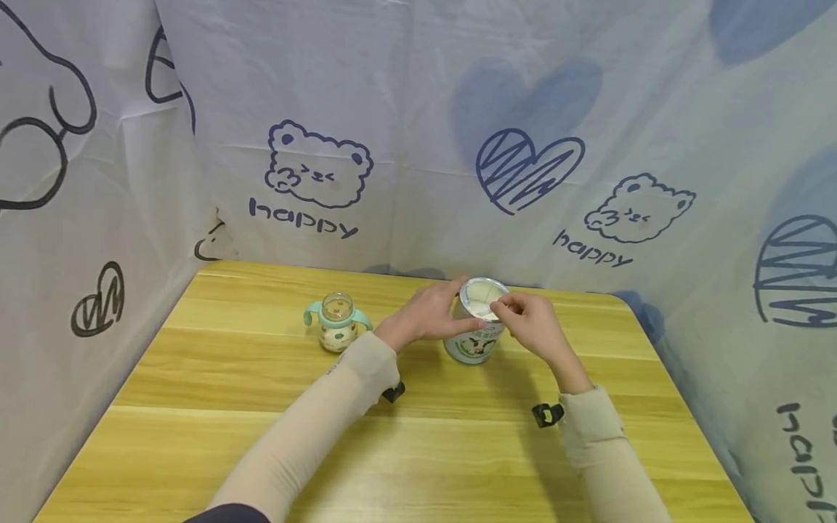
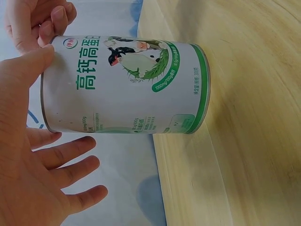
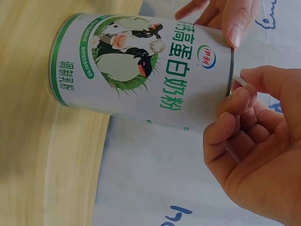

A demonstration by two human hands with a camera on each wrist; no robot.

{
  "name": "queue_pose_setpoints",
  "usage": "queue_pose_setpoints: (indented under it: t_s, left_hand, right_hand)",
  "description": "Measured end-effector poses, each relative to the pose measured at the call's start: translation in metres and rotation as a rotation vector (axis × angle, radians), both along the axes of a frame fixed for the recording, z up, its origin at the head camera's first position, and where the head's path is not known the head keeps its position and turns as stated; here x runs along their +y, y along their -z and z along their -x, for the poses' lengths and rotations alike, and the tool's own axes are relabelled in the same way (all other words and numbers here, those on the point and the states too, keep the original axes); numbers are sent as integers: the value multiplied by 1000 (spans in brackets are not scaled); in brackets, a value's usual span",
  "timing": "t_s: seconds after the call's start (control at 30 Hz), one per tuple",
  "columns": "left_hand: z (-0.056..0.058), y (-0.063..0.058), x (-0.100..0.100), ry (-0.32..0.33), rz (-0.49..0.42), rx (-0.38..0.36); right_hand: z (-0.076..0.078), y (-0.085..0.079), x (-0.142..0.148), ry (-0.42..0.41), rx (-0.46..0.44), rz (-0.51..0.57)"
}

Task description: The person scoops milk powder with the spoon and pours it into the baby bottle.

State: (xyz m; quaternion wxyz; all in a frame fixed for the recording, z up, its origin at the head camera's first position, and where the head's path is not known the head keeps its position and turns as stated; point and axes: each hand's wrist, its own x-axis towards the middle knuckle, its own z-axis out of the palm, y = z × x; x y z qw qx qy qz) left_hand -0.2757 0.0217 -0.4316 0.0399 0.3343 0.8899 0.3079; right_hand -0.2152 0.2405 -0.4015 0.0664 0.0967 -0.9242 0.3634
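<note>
A white and green milk powder can (image 1: pixel 472 347) with cow pictures stands upright on the table, its top open and pale inside. Across its upper end, my left hand (image 1: pixel 431 312) holds it between thumb and index finger, while the other fingers (image 2: pixel 75 172) spread away from the wall. At the right side of the rim is my right hand (image 1: pixel 532 323), fingers curled, thumb and index finger pinching a thin pale piece (image 3: pixel 241 81) at the opening. Most of that piece is hidden, so its kind cannot be told.
A small clear baby bottle (image 1: pixel 338 335) with mint green handles stands left of the can, near my left forearm. The wooden table (image 1: pixel 366 465) ends at printed cloth (image 1: pixel 405 218) hanging behind and at both sides.
</note>
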Motion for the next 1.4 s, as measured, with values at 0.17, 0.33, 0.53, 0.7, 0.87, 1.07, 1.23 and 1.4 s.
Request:
queue_pose_setpoints:
  t_s: [0.17,0.33,0.53,0.7,0.87,1.07,1.23,1.4]
  left_hand:
    - [0,0,0,7,-4,7]
    - [0,0,0,-1,-2,3]
    - [0,1,1,-14,24,10]
    - [-1,0,1,-18,27,12]
    - [-1,0,1,-17,27,16]
    - [-1,-1,1,-24,34,13]
    - [-1,-1,2,-21,24,16]
    - [-1,0,2,-18,15,24]
  right_hand:
    - [0,1,2,30,0,31]
    - [0,2,3,64,-5,59]
    - [-1,0,5,125,8,83]
    - [-2,-2,5,211,35,103]
    - [-2,-3,8,279,65,122]
    - [-1,-4,8,301,102,154]
    - [-2,-3,7,291,160,132]
    - [-3,-2,6,267,263,57]
